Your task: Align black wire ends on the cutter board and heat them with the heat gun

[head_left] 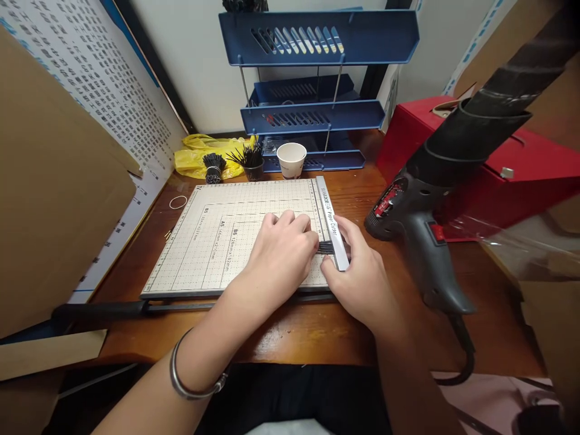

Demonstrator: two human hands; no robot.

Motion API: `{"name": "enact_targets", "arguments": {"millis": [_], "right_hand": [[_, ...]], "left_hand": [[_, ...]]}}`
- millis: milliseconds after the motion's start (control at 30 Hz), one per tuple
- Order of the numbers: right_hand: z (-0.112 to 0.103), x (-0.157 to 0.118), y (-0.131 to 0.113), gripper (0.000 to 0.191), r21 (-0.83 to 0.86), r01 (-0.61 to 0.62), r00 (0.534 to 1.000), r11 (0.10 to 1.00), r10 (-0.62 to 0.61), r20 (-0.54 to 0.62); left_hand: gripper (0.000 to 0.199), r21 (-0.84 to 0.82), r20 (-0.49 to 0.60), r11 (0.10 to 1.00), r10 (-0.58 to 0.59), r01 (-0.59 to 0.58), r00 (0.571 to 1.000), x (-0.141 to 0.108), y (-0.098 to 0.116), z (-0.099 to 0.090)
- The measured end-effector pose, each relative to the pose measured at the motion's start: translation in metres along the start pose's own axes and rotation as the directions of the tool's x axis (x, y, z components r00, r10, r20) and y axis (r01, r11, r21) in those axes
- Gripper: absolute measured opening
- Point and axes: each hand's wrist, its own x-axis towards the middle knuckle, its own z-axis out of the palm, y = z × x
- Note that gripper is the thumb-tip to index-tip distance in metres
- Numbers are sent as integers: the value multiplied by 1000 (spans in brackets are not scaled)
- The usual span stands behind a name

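Note:
A paper cutter board with a printed grid lies flat on the wooden table. Along its right side runs a pale metal guide rail. My left hand rests over the board with curled fingers closed on a small bundle of thin black strips, which passes toward the rail. My right hand is around the rail's lower end, thumb on the near side and fingers beyond it; the fingertips are partly hidden. The cutter's black-handled arm lies along the board's front edge.
Behind the board are a yellow bag, a tied black bundle, a small cup of black strips, a white paper cup and blue shelves. A heat gun and red box occupy the right.

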Motion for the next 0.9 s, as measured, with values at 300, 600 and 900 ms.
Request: {"name": "enact_targets", "arguments": {"millis": [300, 600, 900], "right_hand": [[1, 0, 1, 70, 8, 21, 1000, 1000, -21, -8], [-1, -1, 1, 68, -27, 58, 998, 998, -58, 11], [1, 0, 1, 62, -40, 42, 999, 998, -43, -25]], "left_hand": [[20, -28, 59, 999, 27, -25, 998, 8, -2, -5], [18, 35, -31, 997, 63, -62, 998, 2, -5, -1], [17, -71, -23, 997, -11, 9, 1000, -25, -5, -11]]}}
